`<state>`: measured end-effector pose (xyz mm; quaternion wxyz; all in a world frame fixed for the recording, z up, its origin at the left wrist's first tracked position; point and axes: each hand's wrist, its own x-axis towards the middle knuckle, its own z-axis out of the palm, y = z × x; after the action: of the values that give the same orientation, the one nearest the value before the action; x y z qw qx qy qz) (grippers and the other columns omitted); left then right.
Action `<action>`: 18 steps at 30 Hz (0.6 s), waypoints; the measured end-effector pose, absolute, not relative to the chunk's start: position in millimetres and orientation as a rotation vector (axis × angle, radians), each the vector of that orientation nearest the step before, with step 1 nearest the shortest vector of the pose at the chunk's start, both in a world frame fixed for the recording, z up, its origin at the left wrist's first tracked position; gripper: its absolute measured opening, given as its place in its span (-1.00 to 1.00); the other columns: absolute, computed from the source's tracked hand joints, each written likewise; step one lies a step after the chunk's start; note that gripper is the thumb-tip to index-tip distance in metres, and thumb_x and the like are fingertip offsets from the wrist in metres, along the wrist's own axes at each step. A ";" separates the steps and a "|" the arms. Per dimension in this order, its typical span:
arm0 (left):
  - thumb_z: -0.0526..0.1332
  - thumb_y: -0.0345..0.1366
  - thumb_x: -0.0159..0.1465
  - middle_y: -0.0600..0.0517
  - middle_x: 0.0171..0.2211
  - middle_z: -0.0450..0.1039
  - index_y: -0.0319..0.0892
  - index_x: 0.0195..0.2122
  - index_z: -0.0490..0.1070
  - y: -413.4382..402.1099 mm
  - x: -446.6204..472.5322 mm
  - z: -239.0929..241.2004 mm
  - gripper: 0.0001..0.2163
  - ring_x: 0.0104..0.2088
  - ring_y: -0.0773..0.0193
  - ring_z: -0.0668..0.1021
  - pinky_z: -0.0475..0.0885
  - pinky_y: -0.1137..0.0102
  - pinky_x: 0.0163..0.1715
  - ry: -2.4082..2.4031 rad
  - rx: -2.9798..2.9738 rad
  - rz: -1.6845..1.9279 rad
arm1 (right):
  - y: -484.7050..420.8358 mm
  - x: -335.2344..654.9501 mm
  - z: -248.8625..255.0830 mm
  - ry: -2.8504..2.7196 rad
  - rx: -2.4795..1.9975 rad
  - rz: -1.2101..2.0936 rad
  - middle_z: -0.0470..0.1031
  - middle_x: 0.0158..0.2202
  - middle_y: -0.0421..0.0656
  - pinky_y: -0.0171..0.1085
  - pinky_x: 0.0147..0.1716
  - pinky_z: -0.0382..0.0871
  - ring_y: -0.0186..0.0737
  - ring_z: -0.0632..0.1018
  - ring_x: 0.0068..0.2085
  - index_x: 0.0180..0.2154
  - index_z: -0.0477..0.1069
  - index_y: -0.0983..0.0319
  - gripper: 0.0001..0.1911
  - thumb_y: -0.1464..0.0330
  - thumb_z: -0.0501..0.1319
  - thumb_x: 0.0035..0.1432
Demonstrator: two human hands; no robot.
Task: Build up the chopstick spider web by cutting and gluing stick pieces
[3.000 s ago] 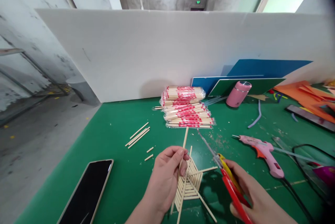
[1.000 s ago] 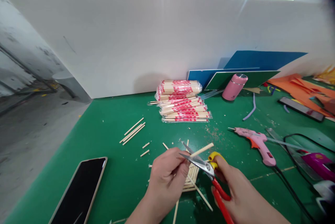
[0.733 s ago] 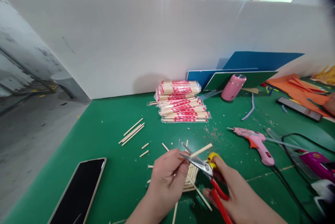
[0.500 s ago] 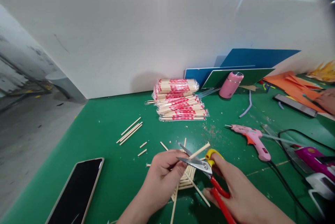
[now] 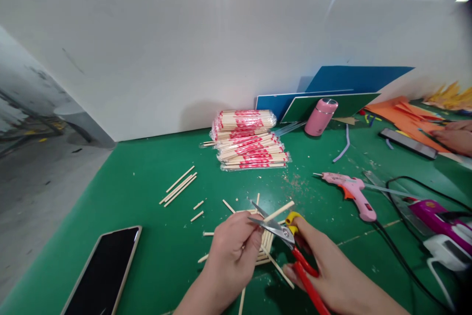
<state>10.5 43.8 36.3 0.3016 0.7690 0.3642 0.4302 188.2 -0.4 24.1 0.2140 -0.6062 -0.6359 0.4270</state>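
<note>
Two hands busy over a green table (image 5: 155,246) here. The left hand (image 5: 234,246) has a narrow pinch on one end of a stick (image 5: 280,210), with the other end poking out up and to the right. The right hand (image 5: 326,268) is wrapped round the red and yellow handles of the scissors (image 5: 286,233). Blades are apart, and the stick sits between them, right by the left fingertips. Can't tell if they've bitten in at all.

Just below all that is the web (image 5: 267,243), made of sticks and partly covered by the left hand, with spokes poking out around it. Off to the left there's a few loose sticks (image 5: 180,191), plus two short bits (image 5: 197,216) nearer the hand. Packs (image 5: 254,148) of wrapped sticks are piled further back. Glue gun (image 5: 354,189) is lying over on the right, and a phone (image 5: 103,271) is on the near left.
</note>
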 end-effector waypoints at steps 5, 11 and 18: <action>0.03 -0.45 0.16 0.06 -0.57 0.38 -0.23 -0.51 0.39 45.0 8.1 42.4 -0.81 -0.49 0.35 0.45 0.32 0.52 -0.49 0.926 1.783 0.884 | -3.6 193.4 17.1 -1.821 -1.603 1.120 0.34 -0.31 -0.22 -0.33 -0.33 0.30 -0.29 0.38 -0.33 -0.26 0.13 0.17 -0.66 0.36 0.20 -0.11; 0.02 -0.45 0.12 0.07 -0.60 0.34 -0.24 -0.55 0.37 42.0 14.5 40.5 -0.81 -0.50 0.34 0.42 0.28 0.51 -0.49 0.968 1.741 0.752 | -9.8 197.4 5.2 -1.715 -1.604 1.121 0.31 -0.24 -0.19 -0.27 -0.22 0.29 -0.24 0.38 -0.24 -0.22 0.17 0.19 -0.60 0.37 0.24 -0.16; 0.01 -0.44 0.13 0.08 -0.60 0.31 -0.23 -0.55 0.37 41.4 17.3 39.5 -0.81 -0.51 0.36 0.39 0.26 0.52 -0.50 0.955 1.758 0.772 | -11.8 201.2 2.4 -1.711 -1.602 1.194 0.31 -0.22 -0.18 -0.30 -0.21 0.28 -0.27 0.39 -0.24 -0.13 0.11 0.20 -0.50 0.40 0.22 -0.16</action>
<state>17.3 41.4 39.5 0.4782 0.7199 0.3911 0.3164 201.2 -11.8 2.4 0.2525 -0.5893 -0.6294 0.4392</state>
